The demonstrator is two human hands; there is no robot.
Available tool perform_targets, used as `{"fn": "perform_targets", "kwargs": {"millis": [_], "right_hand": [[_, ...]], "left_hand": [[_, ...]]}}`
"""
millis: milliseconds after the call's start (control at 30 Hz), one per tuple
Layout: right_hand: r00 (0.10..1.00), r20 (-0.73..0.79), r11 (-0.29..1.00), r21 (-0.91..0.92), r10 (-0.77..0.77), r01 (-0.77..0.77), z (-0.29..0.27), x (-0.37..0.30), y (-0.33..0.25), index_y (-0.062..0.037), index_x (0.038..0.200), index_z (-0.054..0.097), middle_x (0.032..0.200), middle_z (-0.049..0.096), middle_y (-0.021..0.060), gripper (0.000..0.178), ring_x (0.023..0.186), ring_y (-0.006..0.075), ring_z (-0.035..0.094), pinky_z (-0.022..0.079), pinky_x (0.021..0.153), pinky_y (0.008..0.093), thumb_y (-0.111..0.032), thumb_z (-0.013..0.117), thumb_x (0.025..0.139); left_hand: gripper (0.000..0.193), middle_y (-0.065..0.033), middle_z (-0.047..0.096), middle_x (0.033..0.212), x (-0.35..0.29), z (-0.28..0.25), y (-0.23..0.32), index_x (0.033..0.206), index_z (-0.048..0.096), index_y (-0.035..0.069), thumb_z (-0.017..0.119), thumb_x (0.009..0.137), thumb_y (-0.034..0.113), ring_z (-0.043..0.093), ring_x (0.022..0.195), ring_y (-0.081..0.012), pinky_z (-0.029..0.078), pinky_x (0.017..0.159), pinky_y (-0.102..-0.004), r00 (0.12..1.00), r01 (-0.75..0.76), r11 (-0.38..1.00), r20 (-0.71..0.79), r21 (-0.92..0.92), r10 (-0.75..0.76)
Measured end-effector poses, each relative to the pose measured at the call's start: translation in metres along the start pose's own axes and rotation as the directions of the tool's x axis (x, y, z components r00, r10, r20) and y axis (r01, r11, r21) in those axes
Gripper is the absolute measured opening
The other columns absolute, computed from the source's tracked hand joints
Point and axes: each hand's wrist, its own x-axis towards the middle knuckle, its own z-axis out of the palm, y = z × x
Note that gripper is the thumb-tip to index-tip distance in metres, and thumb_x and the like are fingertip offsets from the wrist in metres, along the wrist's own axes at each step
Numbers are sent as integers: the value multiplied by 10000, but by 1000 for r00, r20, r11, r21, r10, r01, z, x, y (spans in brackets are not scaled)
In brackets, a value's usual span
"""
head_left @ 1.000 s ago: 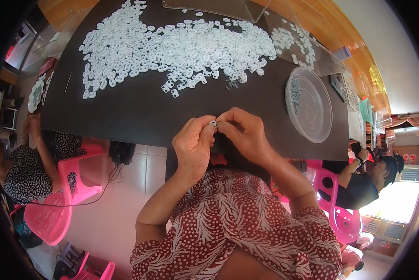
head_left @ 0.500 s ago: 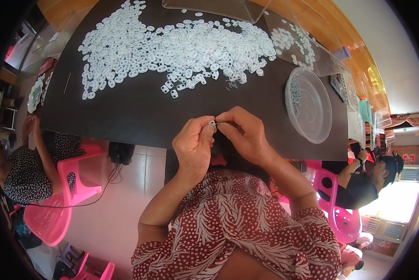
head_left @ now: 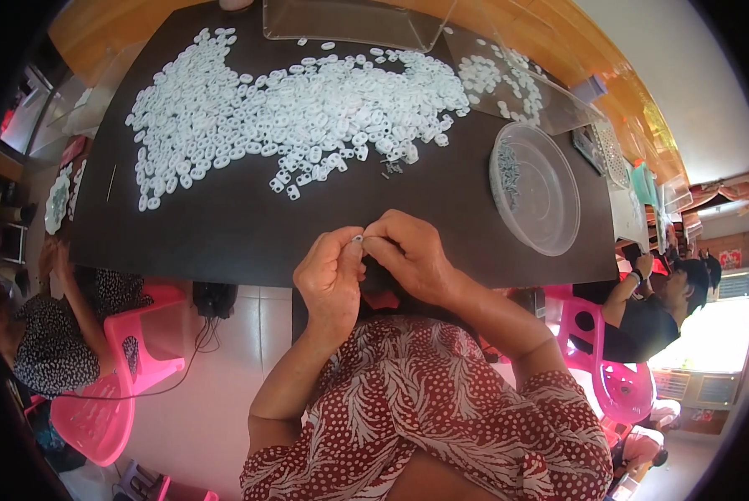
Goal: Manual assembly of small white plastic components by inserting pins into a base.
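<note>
My left hand (head_left: 328, 275) pinches a small white plastic piece (head_left: 358, 239) between thumb and forefinger, near the front edge of the dark table. Only a bit of the piece shows past the fingertips. My right hand (head_left: 412, 255) is closed in a pinch right against it, thumb and forefinger touching the left fingertips; whatever it grips is too small or hidden. Beyond the hands spreads a large heap of white oval plastic pieces (head_left: 341, 108) with holes in them. A few small grey metal parts (head_left: 391, 169) lie at the heap's near edge.
To the right stands a round clear plastic tub (head_left: 550, 200) holding small grey metal parts (head_left: 509, 175). A clear bin (head_left: 349, 37) sits at the back. On the left lies a thin stick (head_left: 111, 184). People sit at both sides near pink chairs (head_left: 99, 417).
The view has shifted a little. My right fingertips have closed in on the white piece, covering the thin metal bit that showed between the hands before.
</note>
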Motion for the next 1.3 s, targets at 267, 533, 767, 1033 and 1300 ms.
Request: {"fn": "perform_targets", "kwargs": {"millis": [267, 533, 767, 1033, 1300], "right_hand": [[943, -334, 951, -295, -12, -93, -51, 35, 30, -2, 841, 629, 788, 621, 137, 94, 736, 305, 605, 477, 658, 348, -66, 643, 773], [974, -225, 701, -694, 4, -163, -51, 58, 65, -41, 820, 635, 761, 603, 128, 145, 762, 314, 577, 453, 679, 374, -160, 674, 749], [938, -305, 908, -325, 164, -265, -59, 50, 55, -13, 817, 606, 723, 608, 88, 119, 640, 190, 568, 442, 579, 314, -101, 664, 760], [845, 50, 737, 464, 533, -492, -51, 22, 11, 1, 904, 612, 751, 616, 16, 114, 614, 62, 525, 415, 540, 189, -81, 629, 826], [885, 114, 707, 559, 451, -433, -39, 8, 9, -20, 998, 626, 809, 633, 17, 169, 641, 43, 520, 411, 567, 178, -56, 622, 833]], "left_hand": [[107, -49, 598, 777, 1, 2, 3, 950, 637, -27, 572, 878, 17, 513, 562, -61, 429, 498, -194, 996, 82, 990, -24, -115, -85], [157, -48, 612, 805, 1, -1, 2, 1012, 616, -30, 581, 901, 76, 509, 601, -54, 448, 544, -193, 997, 75, 991, 13, -108, -74], [160, -48, 613, 802, 1, -3, 2, 1018, 612, -28, 582, 900, 77, 508, 603, -53, 445, 537, -193, 996, 88, 988, 22, -125, -85], [160, -61, 614, 794, 7, 0, 14, 1012, 608, -39, 589, 891, 65, 515, 596, -68, 445, 528, -202, 977, 210, 940, 30, -268, -210], [159, -88, 620, 799, 6, 11, 18, 1015, 604, -51, 582, 891, 46, 530, 597, -87, 455, 529, -217, 987, 157, 923, 42, -352, -152]]}}
